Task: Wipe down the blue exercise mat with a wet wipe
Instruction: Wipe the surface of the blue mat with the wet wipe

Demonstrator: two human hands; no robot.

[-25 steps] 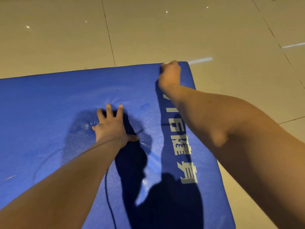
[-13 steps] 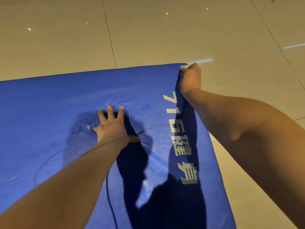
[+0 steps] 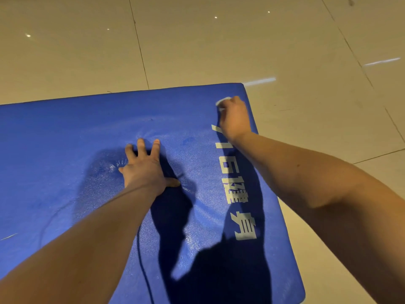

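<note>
Blue foam exercise mat (image 3: 65, 150) lies flat on a pale tiled floor (image 3: 197, 40), its far edge and right edge both in view, meeting at a rounded corner. Left hand (image 3: 144, 170) is released, palm down near the middle of the mat, fingers straight and spread, thumb out to the side; the foam dimples and wrinkles around it. Right hand (image 3: 234, 119) sits close to the far right corner, fingers curled over a white wet wipe (image 3: 222, 102), which shows only as a small blurred wad at the knuckles, touching the mat surface. Pale printed lettering (image 3: 238, 194) runs along the right side of the mat, its top partly covered by the right wrist. Both forearms cast dark shadows across the blue. A thin dark line (image 3: 142, 270) curves over the near part of the mat; cord or crease, cannot tell. Shiny patches show near the shadows.
</note>
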